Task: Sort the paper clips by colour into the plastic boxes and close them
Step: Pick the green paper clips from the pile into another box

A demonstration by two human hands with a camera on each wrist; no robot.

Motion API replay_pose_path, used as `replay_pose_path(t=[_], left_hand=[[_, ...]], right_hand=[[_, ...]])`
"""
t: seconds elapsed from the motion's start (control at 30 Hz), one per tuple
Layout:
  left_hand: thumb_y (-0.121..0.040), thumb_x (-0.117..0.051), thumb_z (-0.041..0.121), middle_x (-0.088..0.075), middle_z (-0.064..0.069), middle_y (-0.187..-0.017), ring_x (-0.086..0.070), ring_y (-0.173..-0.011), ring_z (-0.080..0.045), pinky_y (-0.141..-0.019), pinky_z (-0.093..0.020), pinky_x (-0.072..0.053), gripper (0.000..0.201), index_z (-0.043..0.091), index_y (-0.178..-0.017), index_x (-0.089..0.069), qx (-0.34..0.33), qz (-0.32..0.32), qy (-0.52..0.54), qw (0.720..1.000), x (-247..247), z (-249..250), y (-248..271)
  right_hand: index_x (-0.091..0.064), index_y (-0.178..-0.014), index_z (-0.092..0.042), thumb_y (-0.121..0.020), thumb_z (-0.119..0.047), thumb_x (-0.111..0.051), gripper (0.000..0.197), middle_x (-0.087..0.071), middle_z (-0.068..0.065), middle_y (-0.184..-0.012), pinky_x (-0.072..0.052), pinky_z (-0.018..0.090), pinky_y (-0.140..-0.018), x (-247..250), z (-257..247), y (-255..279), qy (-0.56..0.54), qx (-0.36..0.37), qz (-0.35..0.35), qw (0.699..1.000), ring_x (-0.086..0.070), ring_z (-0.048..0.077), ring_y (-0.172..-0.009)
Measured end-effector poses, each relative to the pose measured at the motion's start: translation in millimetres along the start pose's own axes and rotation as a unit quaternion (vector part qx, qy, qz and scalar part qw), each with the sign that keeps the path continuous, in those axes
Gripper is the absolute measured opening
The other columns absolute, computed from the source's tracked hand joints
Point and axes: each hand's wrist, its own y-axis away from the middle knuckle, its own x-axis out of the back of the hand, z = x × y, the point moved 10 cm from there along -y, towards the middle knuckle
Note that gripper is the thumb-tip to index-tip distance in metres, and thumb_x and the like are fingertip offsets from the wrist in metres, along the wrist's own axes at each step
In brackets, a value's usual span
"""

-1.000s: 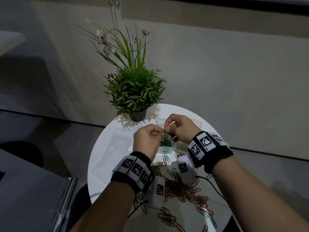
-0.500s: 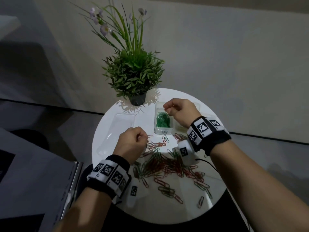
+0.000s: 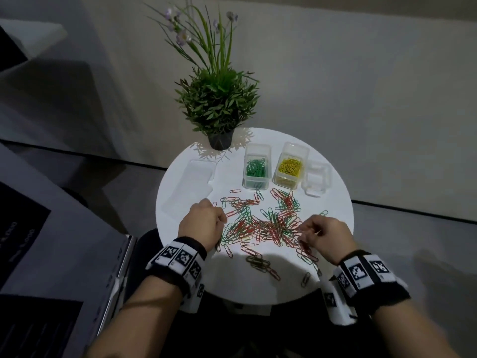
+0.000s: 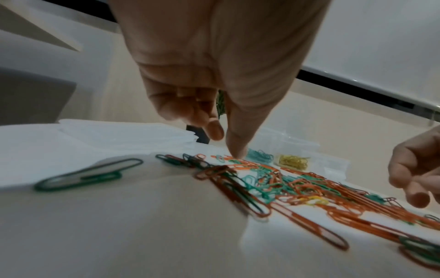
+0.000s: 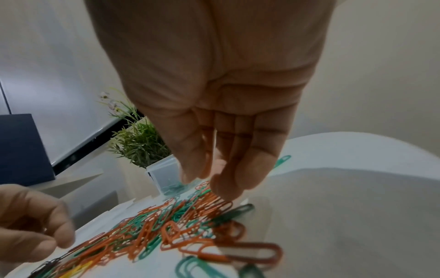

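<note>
Both hands over the clips (image 3: 260, 223) | left hand (image 3: 201, 226) fingertip down, right hand (image 3: 325, 233) loose, both holding nothing | pinch greens singly, drop in green box (image 3: 255, 171).

Likely an office or home corner, small round white table (image 3: 335, 223), potted plant (image 3: 219, 104), bare wall (image 3: 361, 86)

Right hand (image 5: 214, 94) fingers (image 5: 238, 178) hang (loosely curled) over paper clips (image 5: 166, 231).
</note>
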Motion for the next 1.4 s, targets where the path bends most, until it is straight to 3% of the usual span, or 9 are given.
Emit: replay_pose_path(t=[0.13,0.33,0.5,0.67,0.87,1.07,1.23,1.33,1.4], left_hand=[[-0.087,-0.064,0.034,-0.057,0.001,-0.108,-0.05,-0.109,-0.021,-0.08,-0.033,-0.048,0.013,0.028,-0.094,-0.073,0.01,-0.025,-0.078,0.997,-5,12,2],[-0.086,-0.052,0.025,-0.06,-0.002,-0.101,-0.059,-0.098,-0.023,-0.077,-0.032,-0.05,0.018,0.023,-0.088,-0.069,0.014,-0.044,-0.096,0.994,-10,18,-4],[-0.082,-0.056,0.02,-0.065,0.003,-0.082,-0.061,-0.082,-0.019,-0.07,-0.031,-0.051,0.007,0.02,-0.078,-0.061,0.036,-0.041,0.04,0.998,-10,9,-4],[-0.086,-0.057,0.013,-0.07,0.002,-0.079,-0.064,-0.082,-0.015,-0.067,-0.022,-0.047,0.018,0.018,-0.07,-0.064,0.08,-0.032,0.188,0.978,-9,-18,6],[-0.089,-0.053,0.006,-0.071,0.003,-0.08,-0.066,-0.084,-0.015,-0.077,-0.023,-0.05,0.025,0.014,-0.068,-0.065,0.109,-0.047,0.267,0.956,-18,-36,20],[-0.075,-0.059,-0.009,-0.06,-0.026,-0.067,-0.056,-0.063,-0.025,-0.043,-0.02,-0.04,0.019,0.002,-0.063,-0.051,0.147,-0.027,0.41,0.9,-22,-26,29],[-0.081,-0.05,-0.015,-0.055,-0.021,-0.061,-0.051,-0.043,-0.022,-0.047,-0.026,-0.044,0.017,0.002,-0.082,-0.052,0.152,-0.061,0.484,0.86,-31,-17,28],[-0.087,-0.04,-0.012,-0.052,-0.017,-0.062,-0.052,-0.044,-0.021,-0.044,-0.025,-0.048,0.031,0.006,-0.1,-0.061,0.141,-0.078,0.484,0.86,-32,-15,23],[-0.09,-0.035,-0.009,-0.05,-0.017,-0.064,-0.05,-0.047,-0.023,-0.047,-0.028,-0.049,0.028,0.0,-0.094,-0.062,0.155,-0.078,0.477,0.861,-31,-17,20]], right_hand=[[-0.068,-0.084,-0.02,-0.083,-0.01,-0.066,0.011,-0.068,-0.004,-0.079,-0.046,0.021,-0.066,-1,3,4,0.06,-0.013,0.006,0.998,-0.062,0.016,-0.077],[-0.062,-0.084,-0.022,-0.081,-0.009,-0.064,0.013,-0.066,0.0,-0.082,-0.046,0.025,-0.072,-13,-15,7,0.096,0.012,-0.013,0.995,-0.059,0.02,-0.079],[-0.068,-0.097,-0.022,-0.088,-0.008,-0.057,0.02,-0.07,0.002,-0.095,-0.051,0.029,-0.08,-16,-51,-13,0.104,0.061,0.005,0.993,-0.063,0.022,-0.09],[-0.068,-0.11,-0.029,-0.092,-0.006,-0.054,0.033,-0.064,0.001,-0.11,-0.045,0.028,-0.083,-62,-111,-32,0.199,0.188,-0.071,0.959,-0.06,0.024,-0.102],[-0.068,-0.114,-0.029,-0.09,-0.004,-0.055,0.037,-0.059,0.0,-0.11,-0.046,0.032,-0.086,-85,-135,-45,0.285,0.25,-0.122,0.917,-0.057,0.026,-0.106],[-0.066,-0.091,-0.019,-0.087,-0.012,-0.055,0.013,-0.055,0.001,-0.1,-0.037,0.026,-0.071,-75,-121,-50,0.29,0.237,-0.117,0.92,-0.056,0.023,-0.096],[-0.062,-0.083,-0.019,-0.084,-0.008,-0.048,0.017,-0.067,0.001,-0.087,-0.051,0.035,-0.078,-62,-108,-48,0.25,0.174,-0.117,0.945,-0.061,0.025,-0.089],[-0.066,-0.099,-0.02,-0.086,-0.006,-0.049,0.026,-0.069,0.001,-0.099,-0.051,0.034,-0.084,-50,-100,-51,0.179,0.134,-0.101,0.969,-0.062,0.024,-0.095],[-0.068,-0.107,-0.021,-0.09,-0.004,-0.048,0.032,-0.068,-0.001,-0.104,-0.05,0.027,-0.08,-42,-92,-54,0.102,0.092,-0.088,0.987,-0.062,0.02,-0.095]])
